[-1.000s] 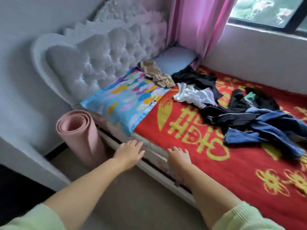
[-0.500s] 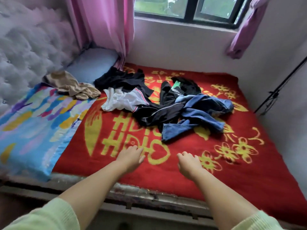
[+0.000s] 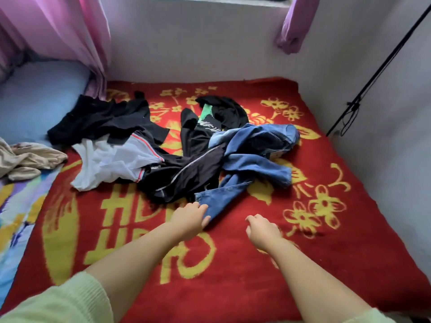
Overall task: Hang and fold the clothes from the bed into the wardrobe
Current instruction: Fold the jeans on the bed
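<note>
A heap of clothes lies on the red and yellow blanket (image 3: 326, 241) of the bed: blue jeans (image 3: 251, 159), a black jacket with grey piping (image 3: 186, 176), a white garment (image 3: 109, 162), a black garment (image 3: 100, 117) and a black top with green print (image 3: 221, 110). My left hand (image 3: 189, 219) reaches over the blanket, its relaxed fingers at the hem of the nearest jeans leg. My right hand (image 3: 262, 230) hovers to the right of that leg, fingers loosely curled, holding nothing. The wardrobe is out of view.
A beige garment (image 3: 25, 159) lies on the colourful pillow (image 3: 14, 206) at the left. Behind it sits a blue pillow (image 3: 35, 99) under a pink curtain (image 3: 70, 31). White walls close the bed at the back and right, where a black rod (image 3: 377, 71) leans.
My view has swung right from the headboard to the middle of the bed. Both hands have moved forward across the blanket, and the left one has arrived at the jeans leg.
</note>
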`<action>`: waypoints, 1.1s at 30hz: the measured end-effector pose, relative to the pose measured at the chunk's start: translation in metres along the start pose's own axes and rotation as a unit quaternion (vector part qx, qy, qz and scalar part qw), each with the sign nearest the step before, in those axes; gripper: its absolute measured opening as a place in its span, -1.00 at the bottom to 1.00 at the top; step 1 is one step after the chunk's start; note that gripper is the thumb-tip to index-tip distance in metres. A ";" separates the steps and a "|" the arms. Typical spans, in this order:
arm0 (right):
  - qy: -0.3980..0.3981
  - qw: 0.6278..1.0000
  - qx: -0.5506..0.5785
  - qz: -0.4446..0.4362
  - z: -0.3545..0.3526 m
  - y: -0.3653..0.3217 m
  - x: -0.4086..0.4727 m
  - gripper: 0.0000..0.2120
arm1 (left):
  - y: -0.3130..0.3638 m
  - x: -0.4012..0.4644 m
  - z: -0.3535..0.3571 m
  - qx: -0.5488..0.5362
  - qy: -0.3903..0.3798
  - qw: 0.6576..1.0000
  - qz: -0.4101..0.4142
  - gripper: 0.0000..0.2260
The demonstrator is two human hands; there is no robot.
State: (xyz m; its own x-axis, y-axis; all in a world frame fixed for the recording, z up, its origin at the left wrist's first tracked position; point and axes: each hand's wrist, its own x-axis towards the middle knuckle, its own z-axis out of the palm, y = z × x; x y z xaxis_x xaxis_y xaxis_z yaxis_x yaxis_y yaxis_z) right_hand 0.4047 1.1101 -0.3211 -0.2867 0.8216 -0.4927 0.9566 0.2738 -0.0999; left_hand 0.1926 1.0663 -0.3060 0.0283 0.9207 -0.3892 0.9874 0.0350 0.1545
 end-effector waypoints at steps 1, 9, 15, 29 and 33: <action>-0.009 1.000 0.007 0.010 0.000 0.008 0.011 -0.65 | 0.003 0.016 0.000 0.002 -0.008 1.000 0.009 -0.61; -0.069 0.996 0.011 0.057 0.005 0.086 0.115 -0.64 | 0.014 0.106 0.044 -0.045 -0.041 0.998 -0.004 -0.56; -0.049 0.998 -0.045 0.001 -0.002 0.113 0.223 -0.63 | 0.013 0.198 0.071 -0.055 -0.037 0.996 -0.058 -0.46; 0.014 0.998 -0.017 0.053 0.028 0.193 0.354 -0.60 | 0.035 0.298 0.142 0.019 -0.046 0.998 -0.031 -0.76; 0.015 0.999 -0.012 0.026 0.055 0.183 0.312 -0.69 | 0.052 0.269 0.151 -0.064 -0.032 0.995 -0.065 -0.80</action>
State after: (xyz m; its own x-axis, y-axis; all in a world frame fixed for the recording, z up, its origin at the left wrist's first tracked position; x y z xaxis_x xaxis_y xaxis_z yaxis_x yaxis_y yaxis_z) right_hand 0.4932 1.3887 -0.5406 -0.2382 0.8500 -0.4698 0.9688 0.2421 -0.0532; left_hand 0.2752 1.2572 -0.5393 -0.0846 0.8785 -0.4702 0.9556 0.2052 0.2116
